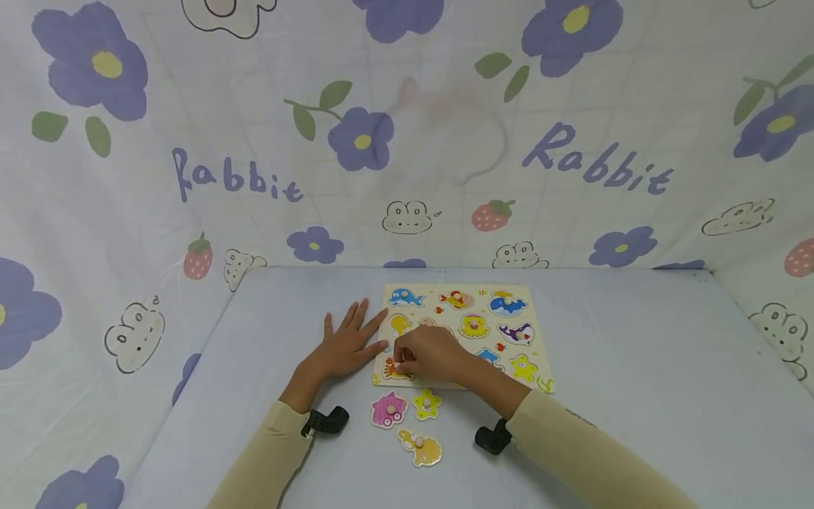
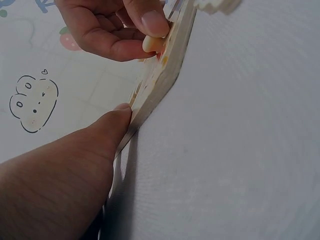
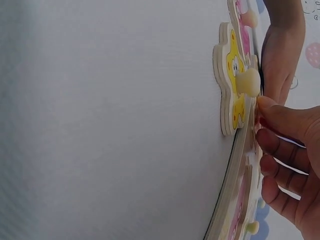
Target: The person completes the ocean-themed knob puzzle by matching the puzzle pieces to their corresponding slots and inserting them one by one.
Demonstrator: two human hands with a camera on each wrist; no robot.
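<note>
A wooden peg puzzle board [image 1: 463,291] with sea-animal pictures lies on the table. At its near-left corner my right hand [image 1: 432,353] pinches the pale knob [image 2: 151,44] of a red-orange crab piece [image 1: 391,369]. The crab lies at its place on the board, partly hidden by the fingers. My left hand [image 1: 346,348] rests on the table with fingers spread, its thumb [image 2: 120,117] and fingertips at the board's left edge. In front of the board lie a pink shell piece [image 1: 385,409], a yellow starfish piece [image 1: 427,404] and an orange seahorse piece [image 1: 427,452].
Other knobbed pieces sit on the board, among them a whale [image 1: 506,305] and an octopus [image 1: 473,326]. The white table [image 1: 636,367] extends to both sides. A printed curtain [image 1: 432,141] hangs behind it. Each wrist wears a black camera.
</note>
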